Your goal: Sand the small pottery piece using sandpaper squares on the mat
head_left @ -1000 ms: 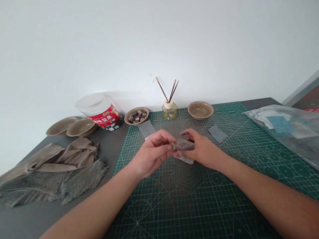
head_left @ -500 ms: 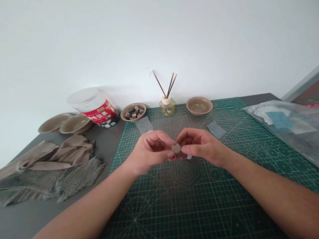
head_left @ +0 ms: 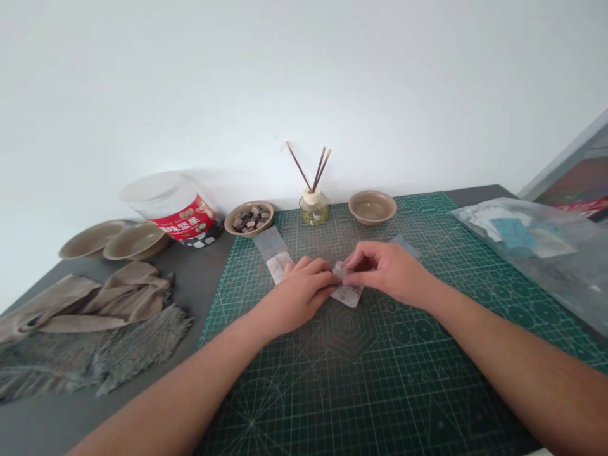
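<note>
Across the middle and lower right of frame: green cutting mat, the flat work surface. Right edge: clear plastic bag, white and blue contents, overlaps the mat's side, well apart from the work. Lower left: bunched grey-brown cloth on the table. Above it, tilted jar with red label. Centre: left hand and right hand, nearly meeting. Left fingers lie over the work; right thumb and fingertips are drawn close at its upper edge. Can't tell if either is actually clamped on anything. Upper left: pair of bowls. Top centre: pale-brown bowl, reed diffuser, bowl of stones; all behind the hands, diffuser looks easiest to tip. Just beside left hand, grey strip with a pale end. Smallest: pale mottled piece, dead centre, on the mat under the fingertips, partly hidden. My read: light, thin, fairly flexible, may slide or crease. Take it by the exposed lower-right edge; hands block the rest.
</note>
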Action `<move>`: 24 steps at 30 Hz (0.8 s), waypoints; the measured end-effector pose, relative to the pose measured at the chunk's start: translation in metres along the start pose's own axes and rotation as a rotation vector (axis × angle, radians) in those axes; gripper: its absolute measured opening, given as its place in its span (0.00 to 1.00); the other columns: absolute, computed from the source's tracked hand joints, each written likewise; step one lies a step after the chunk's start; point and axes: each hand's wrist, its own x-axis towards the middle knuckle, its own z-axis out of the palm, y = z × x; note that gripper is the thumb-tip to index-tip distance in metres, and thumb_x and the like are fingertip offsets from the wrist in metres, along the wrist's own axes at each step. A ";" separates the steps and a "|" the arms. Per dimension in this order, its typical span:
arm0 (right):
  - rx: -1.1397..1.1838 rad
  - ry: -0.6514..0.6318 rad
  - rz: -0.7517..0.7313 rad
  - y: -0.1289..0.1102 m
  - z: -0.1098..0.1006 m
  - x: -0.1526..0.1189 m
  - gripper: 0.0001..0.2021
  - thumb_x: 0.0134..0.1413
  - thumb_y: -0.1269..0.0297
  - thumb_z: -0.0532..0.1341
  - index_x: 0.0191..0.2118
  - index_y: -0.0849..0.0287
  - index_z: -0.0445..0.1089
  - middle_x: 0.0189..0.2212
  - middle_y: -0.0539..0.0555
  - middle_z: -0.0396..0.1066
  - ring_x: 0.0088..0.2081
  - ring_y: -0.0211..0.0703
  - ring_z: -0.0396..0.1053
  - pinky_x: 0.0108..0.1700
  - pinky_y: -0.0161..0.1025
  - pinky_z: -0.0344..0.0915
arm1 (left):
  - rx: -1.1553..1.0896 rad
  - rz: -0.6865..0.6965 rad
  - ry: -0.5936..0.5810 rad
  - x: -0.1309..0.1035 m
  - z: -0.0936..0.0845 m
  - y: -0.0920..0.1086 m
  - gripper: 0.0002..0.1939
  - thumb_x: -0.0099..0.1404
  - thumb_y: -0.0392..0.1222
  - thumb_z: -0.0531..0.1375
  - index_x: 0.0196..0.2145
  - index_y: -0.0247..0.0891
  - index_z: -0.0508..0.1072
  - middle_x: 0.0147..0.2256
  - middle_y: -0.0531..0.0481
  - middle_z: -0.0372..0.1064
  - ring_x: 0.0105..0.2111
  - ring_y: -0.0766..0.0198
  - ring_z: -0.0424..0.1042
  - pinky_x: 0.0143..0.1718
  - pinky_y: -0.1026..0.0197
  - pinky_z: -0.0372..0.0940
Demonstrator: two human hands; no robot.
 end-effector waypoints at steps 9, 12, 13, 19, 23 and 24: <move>-0.490 -0.064 -0.183 0.011 0.019 -0.002 0.05 0.56 0.71 0.69 0.32 0.57 0.73 0.32 0.50 0.74 0.40 0.45 0.69 0.43 0.42 0.64 | 0.055 -0.082 0.062 -0.001 0.005 0.003 0.11 0.74 0.43 0.52 0.46 0.42 0.74 0.49 0.47 0.71 0.49 0.52 0.64 0.49 0.47 0.58; -0.542 -0.066 -0.212 0.010 0.018 -0.005 0.04 0.58 0.68 0.68 0.33 0.57 0.74 0.35 0.51 0.75 0.41 0.46 0.69 0.46 0.43 0.63 | 0.084 -0.069 0.059 0.000 0.004 0.003 0.11 0.74 0.43 0.53 0.47 0.44 0.74 0.53 0.49 0.71 0.51 0.52 0.63 0.51 0.46 0.57; -0.560 -0.065 -0.221 0.009 0.018 -0.006 0.03 0.59 0.68 0.67 0.33 0.57 0.74 0.36 0.52 0.75 0.41 0.46 0.68 0.47 0.43 0.63 | 0.093 -0.060 0.056 0.000 0.004 0.003 0.11 0.74 0.43 0.54 0.47 0.44 0.74 0.54 0.49 0.70 0.52 0.51 0.63 0.51 0.46 0.57; -0.638 -0.020 -0.213 0.011 0.025 -0.008 0.03 0.57 0.69 0.68 0.34 0.58 0.74 0.34 0.53 0.75 0.41 0.47 0.67 0.47 0.43 0.62 | 0.132 -0.065 0.037 0.001 0.003 0.006 0.10 0.74 0.44 0.53 0.45 0.44 0.74 0.50 0.50 0.74 0.51 0.51 0.64 0.51 0.45 0.56; -0.657 -0.036 -0.222 0.014 0.024 -0.008 0.04 0.56 0.70 0.68 0.33 0.57 0.73 0.33 0.51 0.73 0.40 0.47 0.66 0.46 0.43 0.61 | 0.107 -0.105 0.067 0.001 0.006 0.007 0.09 0.72 0.42 0.56 0.49 0.44 0.71 0.51 0.51 0.74 0.51 0.51 0.65 0.52 0.46 0.57; -0.663 -0.030 -0.220 0.015 0.023 -0.008 0.04 0.56 0.69 0.68 0.32 0.57 0.73 0.32 0.52 0.73 0.39 0.47 0.65 0.46 0.43 0.61 | 0.099 -0.117 0.078 0.001 0.006 0.007 0.11 0.72 0.42 0.57 0.51 0.44 0.70 0.50 0.50 0.74 0.51 0.51 0.65 0.52 0.46 0.58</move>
